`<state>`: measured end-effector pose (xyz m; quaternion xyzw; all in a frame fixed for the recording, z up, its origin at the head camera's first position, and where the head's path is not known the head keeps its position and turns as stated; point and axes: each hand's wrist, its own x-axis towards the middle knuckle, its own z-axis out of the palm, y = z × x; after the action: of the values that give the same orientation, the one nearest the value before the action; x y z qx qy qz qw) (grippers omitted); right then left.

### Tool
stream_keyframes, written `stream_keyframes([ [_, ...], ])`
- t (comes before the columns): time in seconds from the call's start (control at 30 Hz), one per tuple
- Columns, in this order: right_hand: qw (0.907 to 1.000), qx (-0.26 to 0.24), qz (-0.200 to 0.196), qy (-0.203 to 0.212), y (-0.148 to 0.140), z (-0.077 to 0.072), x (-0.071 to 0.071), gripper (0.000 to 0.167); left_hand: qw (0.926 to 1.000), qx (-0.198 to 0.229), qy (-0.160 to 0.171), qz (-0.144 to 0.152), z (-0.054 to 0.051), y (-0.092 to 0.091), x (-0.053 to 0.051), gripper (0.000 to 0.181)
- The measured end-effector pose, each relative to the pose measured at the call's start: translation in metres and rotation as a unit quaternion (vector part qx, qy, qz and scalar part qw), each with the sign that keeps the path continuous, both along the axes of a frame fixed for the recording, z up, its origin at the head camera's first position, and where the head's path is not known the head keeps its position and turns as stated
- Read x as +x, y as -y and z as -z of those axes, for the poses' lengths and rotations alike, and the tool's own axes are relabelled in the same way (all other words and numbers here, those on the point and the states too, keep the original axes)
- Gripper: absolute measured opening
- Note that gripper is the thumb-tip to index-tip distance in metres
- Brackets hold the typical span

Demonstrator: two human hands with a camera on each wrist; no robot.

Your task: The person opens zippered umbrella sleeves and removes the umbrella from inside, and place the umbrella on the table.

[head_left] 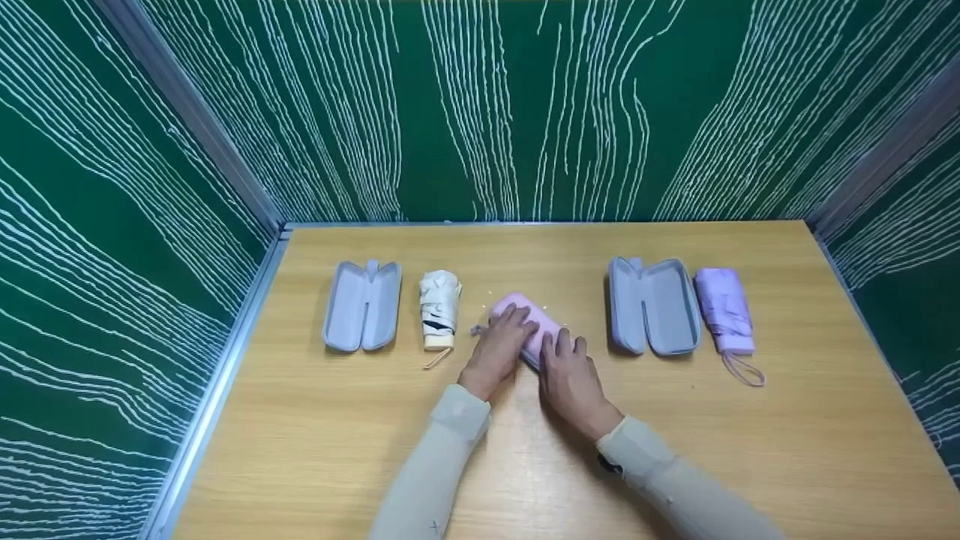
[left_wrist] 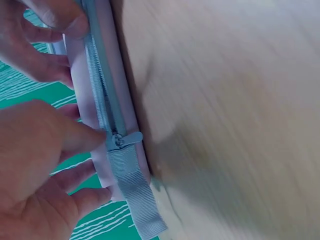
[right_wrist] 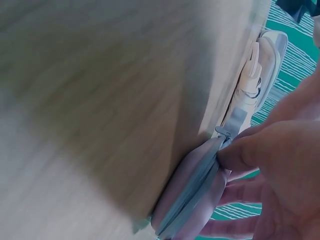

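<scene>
A pink zip case (head_left: 536,313), its lid down, lies at a slant mid-table. My left hand (head_left: 501,349) grips its far-left end, thumb beside the zip pull (left_wrist: 131,140) and a grey fabric tab (left_wrist: 136,195) in the left wrist view. Around the near-right end is my right hand (head_left: 574,379), its thumb (right_wrist: 237,154) on the zip side and fingers behind in the right wrist view. The grey zip runs along the side; whether it is fully done up I cannot tell. What the case holds is hidden.
An opened grey-blue case (head_left: 345,307) and a folded cream umbrella (head_left: 440,296) lie to the left. Another opened case (head_left: 667,307) sits right, beside a folded purple umbrella (head_left: 724,307) with a wrist loop. Green panels with white lines bound the wooden table (head_left: 300,442).
</scene>
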<state>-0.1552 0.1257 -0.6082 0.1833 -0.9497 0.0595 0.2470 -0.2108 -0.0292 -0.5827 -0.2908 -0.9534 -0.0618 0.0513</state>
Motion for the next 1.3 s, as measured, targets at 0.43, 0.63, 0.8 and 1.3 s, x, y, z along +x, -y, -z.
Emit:
stream_keyframes([
  [0.43,0.9977,0.036,0.057,-0.011,0.016,0.004,0.008,0.041,0.9982,-0.003,-0.053,0.029,0.004,-0.006,-0.006,0.028],
  [0.63,0.9962,0.02,0.079,-0.03,0.022,0.007,0.008,0.036,0.9975,0.017,-0.061,0.032,0.005,-0.006,-0.005,0.023],
  [0.8,0.9952,0.008,0.087,-0.044,0.025,0.01,0.007,0.035,0.9979,0.054,-0.021,0.028,0.007,-0.004,-0.007,0.024],
  [1.3,0.9897,0.034,0.109,-0.086,0.039,0.005,0.012,0.037,0.9968,0.066,-0.015,0.041,0.005,-0.004,-0.01,0.032],
])
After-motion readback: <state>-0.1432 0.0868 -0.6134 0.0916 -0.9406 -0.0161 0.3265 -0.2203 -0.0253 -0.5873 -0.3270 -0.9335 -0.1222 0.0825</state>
